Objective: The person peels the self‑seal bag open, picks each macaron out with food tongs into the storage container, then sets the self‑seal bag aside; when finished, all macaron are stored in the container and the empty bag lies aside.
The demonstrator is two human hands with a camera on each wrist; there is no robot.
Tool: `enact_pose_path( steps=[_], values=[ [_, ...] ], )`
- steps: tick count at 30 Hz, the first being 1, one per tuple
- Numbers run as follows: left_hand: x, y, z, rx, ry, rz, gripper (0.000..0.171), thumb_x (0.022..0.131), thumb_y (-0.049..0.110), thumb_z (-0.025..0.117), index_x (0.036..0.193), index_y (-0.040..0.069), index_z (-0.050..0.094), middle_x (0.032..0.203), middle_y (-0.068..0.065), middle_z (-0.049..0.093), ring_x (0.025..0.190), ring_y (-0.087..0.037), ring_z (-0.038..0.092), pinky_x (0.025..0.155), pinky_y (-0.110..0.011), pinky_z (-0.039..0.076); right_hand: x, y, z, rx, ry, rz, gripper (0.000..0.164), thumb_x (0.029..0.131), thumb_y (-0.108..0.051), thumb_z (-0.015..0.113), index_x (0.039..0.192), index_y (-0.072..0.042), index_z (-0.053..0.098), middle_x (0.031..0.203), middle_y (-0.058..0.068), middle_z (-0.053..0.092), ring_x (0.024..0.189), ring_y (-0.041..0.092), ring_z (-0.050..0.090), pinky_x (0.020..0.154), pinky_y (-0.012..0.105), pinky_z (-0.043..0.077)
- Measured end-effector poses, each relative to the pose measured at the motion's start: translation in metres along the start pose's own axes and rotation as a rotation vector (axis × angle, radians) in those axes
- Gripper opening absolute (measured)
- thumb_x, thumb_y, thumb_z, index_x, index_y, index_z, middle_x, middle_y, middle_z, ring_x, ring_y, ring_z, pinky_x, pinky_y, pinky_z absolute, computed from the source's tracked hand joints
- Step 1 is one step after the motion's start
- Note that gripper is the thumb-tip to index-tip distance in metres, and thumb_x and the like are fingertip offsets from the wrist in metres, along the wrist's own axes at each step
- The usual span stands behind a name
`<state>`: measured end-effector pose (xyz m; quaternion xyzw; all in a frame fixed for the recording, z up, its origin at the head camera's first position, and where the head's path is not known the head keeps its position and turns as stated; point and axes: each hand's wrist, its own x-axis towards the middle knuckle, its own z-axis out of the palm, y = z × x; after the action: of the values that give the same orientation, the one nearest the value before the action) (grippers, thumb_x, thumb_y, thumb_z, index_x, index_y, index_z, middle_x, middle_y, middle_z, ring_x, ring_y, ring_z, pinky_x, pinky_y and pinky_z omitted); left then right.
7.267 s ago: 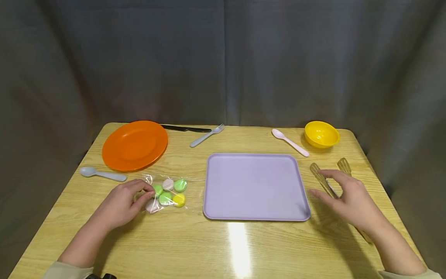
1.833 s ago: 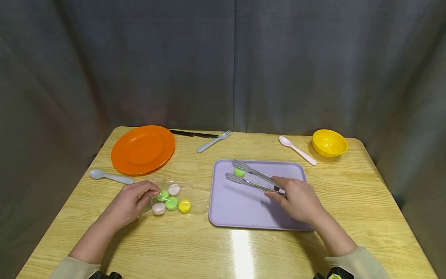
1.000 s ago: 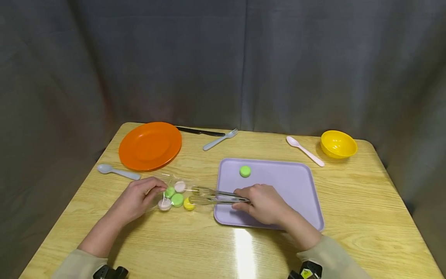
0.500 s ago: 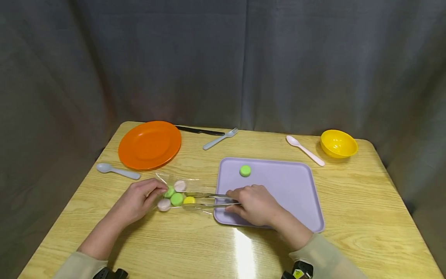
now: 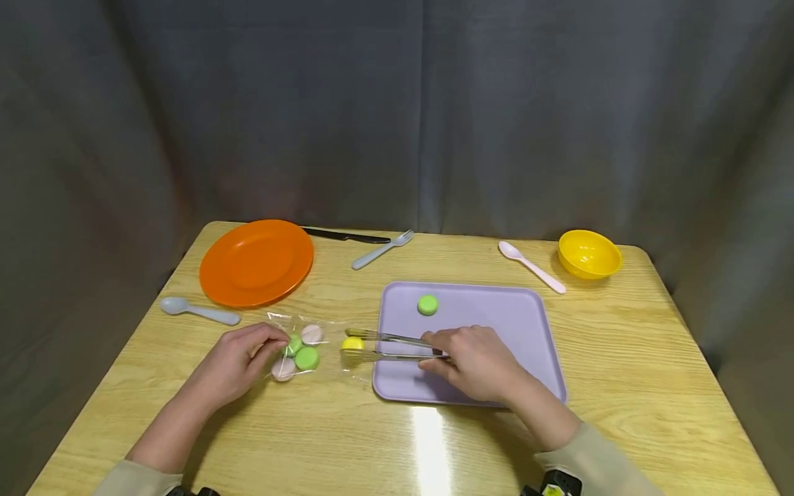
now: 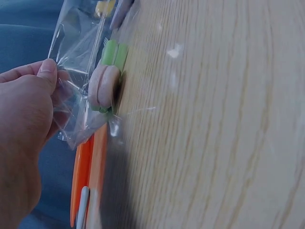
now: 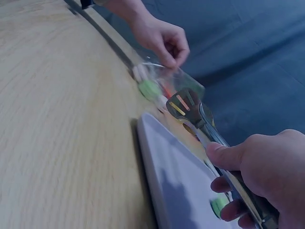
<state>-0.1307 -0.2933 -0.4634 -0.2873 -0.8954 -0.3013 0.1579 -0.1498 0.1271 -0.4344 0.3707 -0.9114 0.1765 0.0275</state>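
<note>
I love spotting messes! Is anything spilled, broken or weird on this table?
Nothing stands out as spilled or broken. One green macaron sits flat on the purple tray, and the yellow bowl stands upright. The gray fork lies slanted, but that isn't really odd.

Pink spoon point(image 5: 533, 269) between grey fork point(image 5: 377, 253) and yellow bowl point(image 5: 588, 256)
</note>
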Motion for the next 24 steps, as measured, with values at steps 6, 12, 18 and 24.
enact_pose_path(
  steps=[6,12,18,24],
  values=[
    [-0.001,0.001,0.001,0.001,-0.005,-0.010,0.026,0.090,-0.008,0.080,0.102,0.015,0.075,0.100,0.011,0.073,0.089,-0.007,0.068,0.081,-0.011,0.050,-0.023,0.018,-0.016,0.002,0.071,0.092,0.018,0.096,-0.040,0.080,0.099,-0.026,0.069,0.073,-0.020,0.051,0.061,0.006,0.047,0.051,0.030,0.039],
    [-0.001,0.002,0.000,0.007,-0.017,-0.015,0.026,0.090,-0.007,0.080,0.102,0.015,0.074,0.100,0.010,0.073,0.088,-0.007,0.068,0.080,-0.011,0.050,-0.043,0.041,-0.033,-0.006,0.131,0.160,0.022,0.096,-0.035,0.081,0.111,-0.018,0.077,0.070,-0.016,0.053,0.064,0.009,0.049,0.053,0.032,0.038],
    [-0.001,0.002,0.000,0.003,-0.022,-0.011,0.024,0.090,-0.006,0.080,0.103,0.014,0.074,0.100,0.008,0.074,0.089,-0.008,0.068,0.082,-0.011,0.050,-0.059,0.062,-0.047,-0.051,0.148,0.248,0.016,0.096,-0.034,0.081,0.103,-0.021,0.074,0.063,-0.013,0.043,0.061,0.013,0.046,0.052,0.035,0.035],
    [-0.001,0.001,0.000,0.003,-0.020,-0.009,0.024,0.090,-0.005,0.080,0.102,0.015,0.074,0.100,0.007,0.074,0.090,-0.008,0.069,0.082,-0.011,0.049,-0.070,0.081,-0.049,-0.104,0.127,0.310,0.025,0.097,-0.036,0.080,0.110,-0.015,0.076,0.069,-0.006,0.056,0.063,0.018,0.052,0.054,0.042,0.041]
  ],
)
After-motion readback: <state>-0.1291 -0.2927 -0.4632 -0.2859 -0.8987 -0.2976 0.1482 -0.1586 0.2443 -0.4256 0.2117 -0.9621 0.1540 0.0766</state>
